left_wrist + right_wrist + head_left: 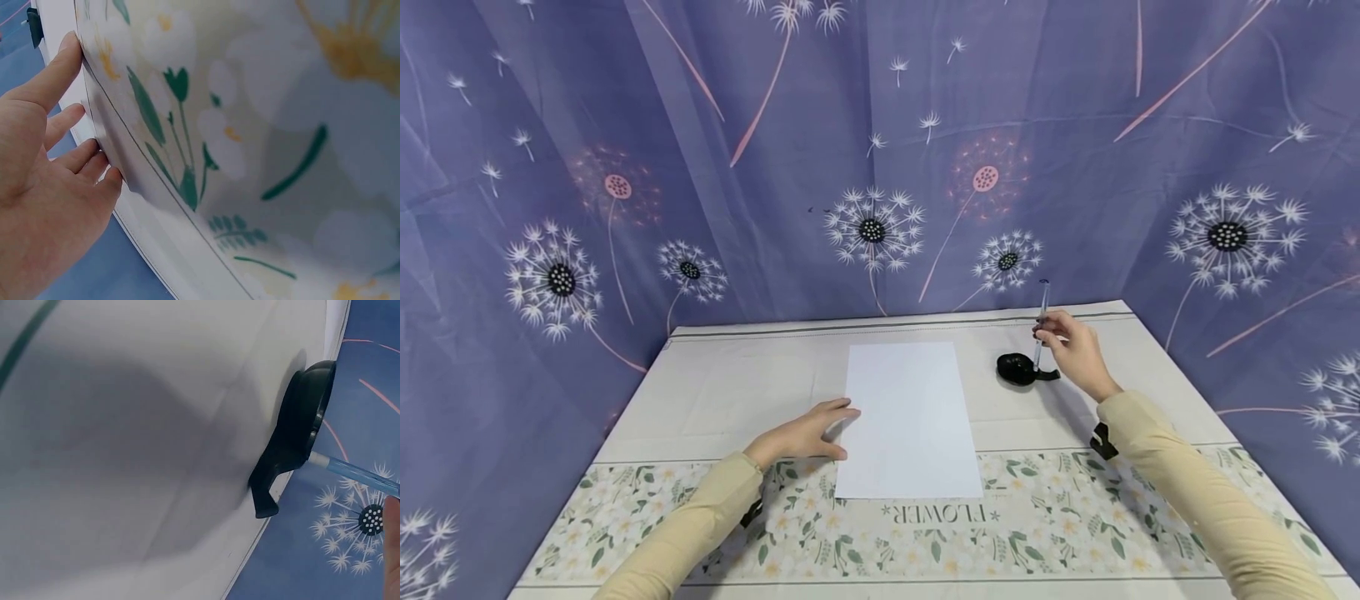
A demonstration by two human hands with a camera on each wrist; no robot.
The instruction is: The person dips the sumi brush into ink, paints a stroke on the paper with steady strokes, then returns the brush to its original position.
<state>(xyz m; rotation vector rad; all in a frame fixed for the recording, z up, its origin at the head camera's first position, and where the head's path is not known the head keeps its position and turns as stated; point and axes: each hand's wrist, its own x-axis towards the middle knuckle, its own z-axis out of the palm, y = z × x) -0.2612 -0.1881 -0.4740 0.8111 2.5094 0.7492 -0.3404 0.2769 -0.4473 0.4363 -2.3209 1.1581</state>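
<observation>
In the head view, my left hand (797, 433) rests at the left edge of a white sheet of paper (910, 417). Its fingers are spread, as the left wrist view also shows of the hand (53, 169). At the right, my right hand (1081, 357) pinches a slim, pale blue pen-like stick (1043, 302), held nearly upright. The lower end of the stick meets a black spoon-shaped dish (1015, 369) near its short handle. Seen from the right wrist, the stick (362, 476) has a whitish end at the rim of the dish (303, 415); whether they touch I cannot tell.
A white tablecloth (737, 375) with a floral band (700, 475) covers the table. Purple dandelion-print curtains (775, 233) stand close behind the table and along both sides. Dark bands (1103, 442) show at the sleeve undersides.
</observation>
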